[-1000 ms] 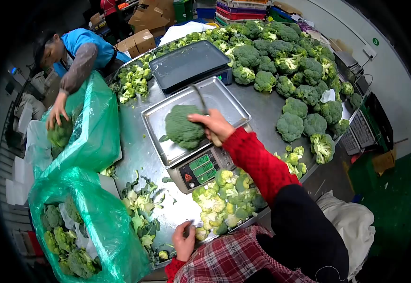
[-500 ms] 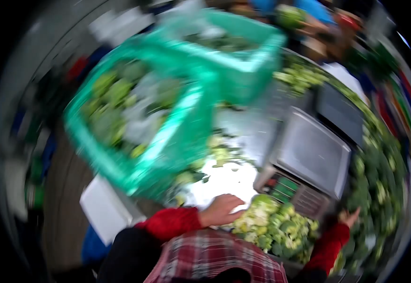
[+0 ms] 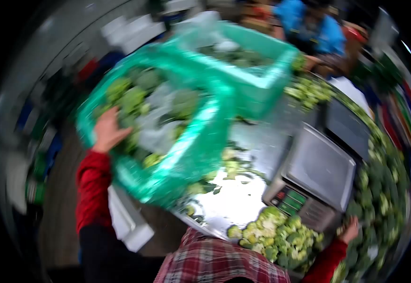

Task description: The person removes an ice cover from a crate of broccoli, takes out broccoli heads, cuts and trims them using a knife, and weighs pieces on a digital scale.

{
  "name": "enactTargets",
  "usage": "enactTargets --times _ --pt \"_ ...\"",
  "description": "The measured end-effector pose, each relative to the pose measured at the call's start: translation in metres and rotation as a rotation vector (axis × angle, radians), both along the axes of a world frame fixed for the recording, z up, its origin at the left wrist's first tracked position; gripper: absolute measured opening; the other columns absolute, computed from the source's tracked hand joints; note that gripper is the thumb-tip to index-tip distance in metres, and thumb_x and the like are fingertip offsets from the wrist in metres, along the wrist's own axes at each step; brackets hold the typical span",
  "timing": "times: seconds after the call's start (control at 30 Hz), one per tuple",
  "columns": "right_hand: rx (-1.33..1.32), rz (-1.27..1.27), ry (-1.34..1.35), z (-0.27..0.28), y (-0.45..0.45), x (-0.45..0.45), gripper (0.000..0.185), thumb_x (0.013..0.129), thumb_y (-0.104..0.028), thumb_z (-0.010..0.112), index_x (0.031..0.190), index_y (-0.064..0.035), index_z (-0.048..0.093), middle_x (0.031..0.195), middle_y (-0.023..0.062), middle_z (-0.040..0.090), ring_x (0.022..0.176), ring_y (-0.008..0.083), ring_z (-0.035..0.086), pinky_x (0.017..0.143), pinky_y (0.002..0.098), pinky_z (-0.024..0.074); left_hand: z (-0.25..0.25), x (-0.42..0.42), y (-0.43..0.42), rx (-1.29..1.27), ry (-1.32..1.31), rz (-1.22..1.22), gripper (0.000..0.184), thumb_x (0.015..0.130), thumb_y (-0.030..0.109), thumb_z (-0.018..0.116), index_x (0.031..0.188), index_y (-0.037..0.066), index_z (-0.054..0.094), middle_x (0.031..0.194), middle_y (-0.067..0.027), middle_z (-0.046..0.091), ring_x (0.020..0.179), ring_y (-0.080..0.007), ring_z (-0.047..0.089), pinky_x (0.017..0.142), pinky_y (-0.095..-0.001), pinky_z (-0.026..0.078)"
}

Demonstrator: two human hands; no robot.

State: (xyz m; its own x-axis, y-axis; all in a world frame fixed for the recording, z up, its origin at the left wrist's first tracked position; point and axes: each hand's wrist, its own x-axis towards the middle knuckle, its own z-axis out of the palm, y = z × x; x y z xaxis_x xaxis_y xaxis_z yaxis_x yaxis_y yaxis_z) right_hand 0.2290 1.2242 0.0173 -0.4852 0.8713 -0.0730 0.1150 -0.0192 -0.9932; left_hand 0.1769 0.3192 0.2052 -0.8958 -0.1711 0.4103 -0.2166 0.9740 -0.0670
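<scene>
My left hand (image 3: 110, 130), fingers spread, is at the left rim of a box lined with a green plastic bag (image 3: 215, 123), over the broccoli heads (image 3: 133, 100) inside. Clear plastic film lies among those heads. At the lower right, my right hand (image 3: 350, 230) is beside the broccoli pile (image 3: 380, 188); its fingers are blurred, and what they hold, if anything, is hidden. Between my hands stands a scale with a bare metal tray (image 3: 322, 165). Cut florets (image 3: 281, 236) are heaped in front of it.
A second green-lined box (image 3: 267, 70) holds more broccoli. Behind it is a person in blue (image 3: 330, 35). A dark scale platform (image 3: 347, 129) adjoins the metal tray. Leaf scraps (image 3: 234, 165) lie on the metal table, and a white foam box (image 3: 130, 226) is below its edge.
The view has swung left. The broccoli head from the scale tray is gone from it. My left hand has moved from the table edge to the bagged box; my right hand has moved to the pile.
</scene>
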Motion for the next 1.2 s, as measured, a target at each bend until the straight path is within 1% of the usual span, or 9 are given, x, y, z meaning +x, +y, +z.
enactTargets --times 0.1,0.3,0.37,0.57,0.77,0.83,0.87,1.07,1.2 --pt "0.014 0.014 -0.010 0.055 -0.069 0.001 0.021 0.087 -0.022 0.069 0.103 -0.0084 0.063 0.089 0.0040 0.068 0.046 0.0078 0.043 0.041 0.0226 0.0358 -0.023 -0.004 -0.026 0.390 -0.204 0.253 0.101 0.057 0.048 0.084 0.139 0.005 0.046 0.131 -0.0211 0.056 0.122 -0.0354 0.053 0.102 -0.0428 0.043" --pt "0.324 0.356 0.018 0.069 -0.177 0.012 0.019 0.090 -0.014 0.067 0.105 -0.0038 0.063 0.085 0.0032 0.068 0.058 0.0066 0.051 0.051 0.0231 0.0388 -0.037 0.001 0.019 0.175 -0.122 0.453 0.092 0.057 0.039 0.083 0.137 0.009 0.049 0.131 -0.0178 0.058 0.120 -0.0356 0.054 0.099 -0.0438 0.045" --pt "0.375 0.436 -0.077 0.067 -0.224 0.013 0.020 0.088 -0.009 0.067 0.107 -0.0004 0.066 0.093 0.0076 0.069 0.087 0.0160 0.064 0.081 0.0286 0.0513 -0.036 0.006 0.012 0.301 0.085 0.453 0.088 0.056 0.035 0.083 0.134 0.009 0.053 0.129 -0.0187 0.059 0.118 -0.0395 0.053 0.097 -0.0459 0.045" --pt "0.017 1.099 -0.066 0.057 -0.352 0.032 0.032 0.087 -0.014 0.070 0.113 0.0032 0.061 0.095 0.0093 0.068 0.088 0.0164 0.064 0.079 0.0310 0.0524 -0.013 0.030 0.015 1.074 0.969 -0.038 0.054 0.082 0.020 0.074 0.125 -0.007 0.054 0.120 -0.0153 0.061 0.099 -0.0219 0.061 0.091 -0.0344 0.049" --pt "0.053 1.129 -0.167 0.046 -0.374 0.028 0.033 0.087 -0.014 0.071 0.113 0.0031 0.061 0.088 0.0041 0.065 0.079 0.0098 0.058 0.070 0.0256 0.0476 0.029 0.067 0.184 1.490 0.548 -0.536 0.057 0.081 0.023 0.067 0.128 -0.006 0.053 0.126 -0.0180 0.059 0.108 -0.0264 0.062 0.095 -0.0387 0.050" --pt "-0.019 1.047 -0.161 0.050 -0.371 0.022 0.031 0.088 -0.013 0.070 0.114 0.0023 0.062 0.090 0.0020 0.065 0.080 0.0082 0.057 0.070 0.0233 0.0467 -0.016 0.054 0.227 1.233 0.341 -0.419 0.073 0.068 0.018 0.080 0.132 -0.001 0.051 0.119 -0.0125 0.061 0.105 -0.0226 0.061 0.093 -0.0368 0.049" --pt "-0.034 1.004 -0.165 0.051 -0.367 0.021 0.031 0.088 -0.012 0.070 0.114 0.0022 0.062 0.090 0.0020 0.065 0.081 0.0083 0.057 0.071 0.0235 0.0470 -0.019 0.050 0.268 1.637 0.173 -0.427 0.072 0.068 0.021 0.081 0.131 0.000 0.053 0.115 -0.0104 0.062 0.102 -0.0210 0.061 0.093 -0.0342 0.048" --pt "0.104 0.949 -0.224 0.039 -0.339 0.048 0.034 0.088 -0.012 0.069 0.117 0.0026 0.059 0.089 0.0006 0.063 0.073 0.0076 0.053 0.064 0.0251 0.0447 -0.178 0.024 0.339 1.800 -0.220 -0.158 0.069 0.067 0.014 0.083 0.124 -0.008 0.050 0.107 -0.0167 0.064 0.093 -0.0203 0.063 0.083 -0.0310 0.052" --pt "0.313 1.113 -0.292 0.035 -0.359 0.059 0.036 0.086 -0.010 0.068 0.120 -0.0022 0.057 0.087 0.0097 0.064 0.064 0.0195 0.057 0.060 0.0301 0.0465 -0.152 0.020 0.302 1.603 -0.174 -0.066 0.076 0.069 0.020 0.083 0.128 -0.012 0.047 0.116 -0.0210 0.061 0.099 -0.0257 0.063 0.088 -0.0343 0.052"
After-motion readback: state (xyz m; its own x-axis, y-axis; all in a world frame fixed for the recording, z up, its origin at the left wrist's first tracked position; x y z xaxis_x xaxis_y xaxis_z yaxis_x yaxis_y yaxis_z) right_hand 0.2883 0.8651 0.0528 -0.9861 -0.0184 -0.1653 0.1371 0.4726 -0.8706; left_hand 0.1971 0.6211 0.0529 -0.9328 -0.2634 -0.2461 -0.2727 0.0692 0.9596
